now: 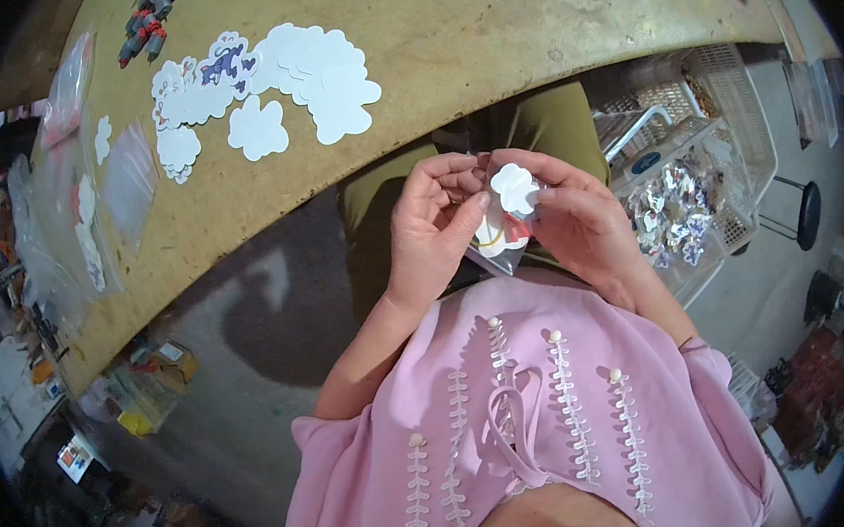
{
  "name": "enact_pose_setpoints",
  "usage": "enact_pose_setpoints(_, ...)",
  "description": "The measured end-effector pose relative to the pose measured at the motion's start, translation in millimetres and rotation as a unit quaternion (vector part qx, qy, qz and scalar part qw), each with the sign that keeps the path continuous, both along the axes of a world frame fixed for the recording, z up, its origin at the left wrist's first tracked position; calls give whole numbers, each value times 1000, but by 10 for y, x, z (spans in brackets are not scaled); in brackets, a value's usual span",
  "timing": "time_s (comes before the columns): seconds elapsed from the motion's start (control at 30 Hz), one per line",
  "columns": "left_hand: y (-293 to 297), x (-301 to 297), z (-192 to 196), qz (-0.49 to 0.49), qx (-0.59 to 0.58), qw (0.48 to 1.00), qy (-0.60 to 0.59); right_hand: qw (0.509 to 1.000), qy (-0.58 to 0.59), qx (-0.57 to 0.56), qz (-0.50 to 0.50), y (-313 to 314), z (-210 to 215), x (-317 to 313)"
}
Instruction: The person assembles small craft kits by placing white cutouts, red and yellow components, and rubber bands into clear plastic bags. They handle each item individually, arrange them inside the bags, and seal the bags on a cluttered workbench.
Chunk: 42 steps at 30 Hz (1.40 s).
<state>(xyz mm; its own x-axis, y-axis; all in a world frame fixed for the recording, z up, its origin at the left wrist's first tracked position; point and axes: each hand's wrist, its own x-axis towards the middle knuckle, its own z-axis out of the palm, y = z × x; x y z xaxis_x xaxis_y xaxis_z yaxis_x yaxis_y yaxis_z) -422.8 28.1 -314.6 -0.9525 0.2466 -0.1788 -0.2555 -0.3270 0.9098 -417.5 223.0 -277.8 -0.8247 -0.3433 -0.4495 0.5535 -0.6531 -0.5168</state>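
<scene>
My left hand point(434, 227) and my right hand point(573, 212) meet in front of my chest, below the table edge. Together they hold a small clear plastic bag point(501, 247) with red and yellow bits inside. A white cloud-shaped card cutout point(515, 188) sits at the bag's mouth, pinched between my right fingers and my left thumb. How far the card is inside the bag is hard to tell.
A brown table point(482, 27) carries a pile of white cloud-shaped cutouts point(315, 72), some printed ones point(224, 65), clear bags point(128, 174) and dark red-tipped small parts point(148, 21). A white plastic basket point(683, 205) with filled packets stands at my right. Boxes clutter the floor at the left.
</scene>
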Motion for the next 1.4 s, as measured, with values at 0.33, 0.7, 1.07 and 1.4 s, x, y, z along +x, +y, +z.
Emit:
enact_pose_setpoints(0.33,-5,64,-93,34,58,998,10,998,-14,-58,9,106,-5,48)
enact_pose_setpoints(0.7,60,139,102,-19,-54,998,35,992,65,108,-3,-20,-56,150)
enact_pose_setpoints(1.07,12,173,164,-85,-5,995,-51,929,149,336,36,-81,-71,150)
enact_pose_setpoints(1.4,10,146,116,-70,45,995,-57,941,122,300,103,77,129,60)
